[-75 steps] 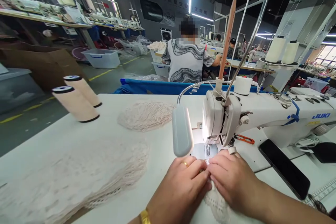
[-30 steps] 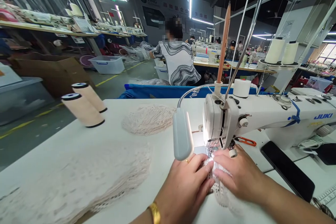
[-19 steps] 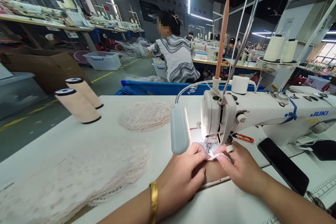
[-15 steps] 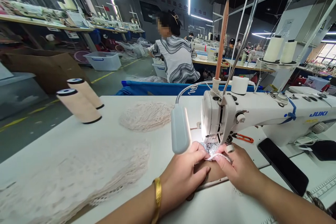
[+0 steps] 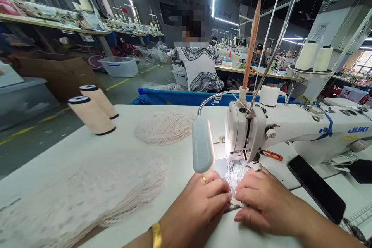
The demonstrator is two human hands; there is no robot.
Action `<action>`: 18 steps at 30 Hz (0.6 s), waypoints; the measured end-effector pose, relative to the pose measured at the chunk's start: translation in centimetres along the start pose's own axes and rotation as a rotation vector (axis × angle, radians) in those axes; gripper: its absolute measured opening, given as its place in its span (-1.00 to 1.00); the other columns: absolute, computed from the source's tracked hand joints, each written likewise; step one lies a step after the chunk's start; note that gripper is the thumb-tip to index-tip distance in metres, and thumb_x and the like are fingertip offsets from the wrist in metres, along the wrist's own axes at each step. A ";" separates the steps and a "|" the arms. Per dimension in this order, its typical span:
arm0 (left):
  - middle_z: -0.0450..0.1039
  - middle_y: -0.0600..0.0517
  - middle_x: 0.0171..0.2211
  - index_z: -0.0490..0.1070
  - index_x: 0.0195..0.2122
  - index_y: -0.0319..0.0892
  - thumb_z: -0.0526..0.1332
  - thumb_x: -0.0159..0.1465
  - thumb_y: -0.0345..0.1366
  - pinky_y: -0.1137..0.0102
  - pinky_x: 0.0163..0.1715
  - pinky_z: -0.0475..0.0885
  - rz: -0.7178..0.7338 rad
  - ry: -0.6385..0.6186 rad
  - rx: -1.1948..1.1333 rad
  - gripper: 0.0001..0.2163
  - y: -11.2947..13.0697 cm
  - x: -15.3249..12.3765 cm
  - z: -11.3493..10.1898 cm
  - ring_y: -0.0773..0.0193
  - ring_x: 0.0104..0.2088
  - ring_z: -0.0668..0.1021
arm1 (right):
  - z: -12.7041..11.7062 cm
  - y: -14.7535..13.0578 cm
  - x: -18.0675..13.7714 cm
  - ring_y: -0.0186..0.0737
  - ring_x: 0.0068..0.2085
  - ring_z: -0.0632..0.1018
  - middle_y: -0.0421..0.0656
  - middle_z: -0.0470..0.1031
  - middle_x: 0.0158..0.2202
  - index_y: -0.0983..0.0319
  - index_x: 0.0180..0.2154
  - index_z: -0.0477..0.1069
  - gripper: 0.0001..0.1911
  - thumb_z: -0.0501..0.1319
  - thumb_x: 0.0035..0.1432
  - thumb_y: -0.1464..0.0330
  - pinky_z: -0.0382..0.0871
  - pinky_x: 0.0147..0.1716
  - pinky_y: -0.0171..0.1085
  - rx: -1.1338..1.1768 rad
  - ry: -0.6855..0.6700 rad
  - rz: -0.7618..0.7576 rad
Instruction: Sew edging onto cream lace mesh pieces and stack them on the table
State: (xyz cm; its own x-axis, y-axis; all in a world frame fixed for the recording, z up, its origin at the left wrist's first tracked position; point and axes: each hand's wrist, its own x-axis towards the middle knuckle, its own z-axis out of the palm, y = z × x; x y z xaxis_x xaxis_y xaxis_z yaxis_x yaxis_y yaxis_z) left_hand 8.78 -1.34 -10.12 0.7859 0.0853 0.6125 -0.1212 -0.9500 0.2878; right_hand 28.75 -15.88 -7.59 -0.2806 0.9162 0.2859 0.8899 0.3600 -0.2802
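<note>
My left hand [image 5: 197,205] and my right hand [image 5: 261,199] lie side by side on the white table [image 5: 116,151], fingers curled and pressed onto a small piece of white lace [image 5: 236,180]. The lace runs from between my fingertips up under the needle of the white Juki sewing machine [image 5: 290,128]. A grey lamp head [image 5: 202,145] on a bent neck hangs just above my left hand. There is a gold ring and a gold bangle on my left hand and wrist.
A big heap of lace pieces [image 5: 87,197] lies at the left, a smaller heap [image 5: 164,128] farther back. Two cream thread cones [image 5: 91,112] lie near the table's left edge. A black phone [image 5: 316,188] and orange snips [image 5: 271,156] lie right of the needle. A person in a striped top [image 5: 200,68] sits ahead.
My hands have drawn back toward me from the needle and now press the lace flat. The person ahead has turned their head back to the front.
</note>
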 end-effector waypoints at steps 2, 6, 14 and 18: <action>0.63 0.06 -0.28 0.44 -0.34 -0.09 0.02 0.60 -0.35 0.20 -0.19 0.30 -0.001 0.005 -0.002 -0.66 0.3 -0.1 0.1 0.12 -0.25 0.54 | -0.1 -0.1 0.0 -0.12 -0.11 0.54 -0.18 0.61 -0.12 0.19 -0.17 0.47 -0.71 0.31 0.51 0.10 0.30 -0.07 -0.15 0.002 -0.002 0.008; 0.64 0.06 -0.28 0.44 -0.32 -0.10 0.03 0.58 -0.38 0.21 -0.23 0.31 -0.007 -0.017 0.038 -0.69 0.3 0.2 -0.2 0.13 -0.27 0.55 | 0.1 0.1 0.3 -0.09 -0.12 0.53 -0.19 0.61 -0.15 0.20 -0.18 0.48 -0.73 0.34 0.48 0.13 0.31 -0.08 -0.14 -0.009 0.010 0.036; 0.63 0.02 -0.32 0.41 -0.37 -0.13 0.02 0.57 -0.40 0.19 -0.24 0.39 0.017 -0.055 0.113 -0.66 -0.4 1.5 -0.7 0.12 -0.30 0.58 | 0.8 0.5 0.6 0.00 -0.07 0.56 -0.15 0.66 -0.09 0.19 -0.05 0.52 -0.82 0.28 0.54 0.21 0.37 -0.01 -0.06 0.000 0.030 0.083; 0.64 -0.01 -0.24 0.47 -0.31 -0.12 0.00 0.58 -0.40 0.19 -0.25 0.38 0.025 -0.055 0.126 -0.66 -0.6 1.2 -0.6 0.10 -0.27 0.59 | 1.0 0.5 0.6 0.03 -0.04 0.58 -0.12 0.67 -0.06 0.18 -0.02 0.53 -0.82 0.26 0.55 0.22 0.40 0.03 -0.02 -0.015 0.048 0.087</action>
State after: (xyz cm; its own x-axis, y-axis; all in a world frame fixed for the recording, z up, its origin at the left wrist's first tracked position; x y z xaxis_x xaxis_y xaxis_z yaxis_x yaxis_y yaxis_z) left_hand 9.48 -0.45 -9.10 0.8163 0.0477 0.5756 -0.0667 -0.9821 0.1760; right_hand 28.65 -15.01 -8.43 -0.1845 0.9345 0.3045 0.9156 0.2761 -0.2923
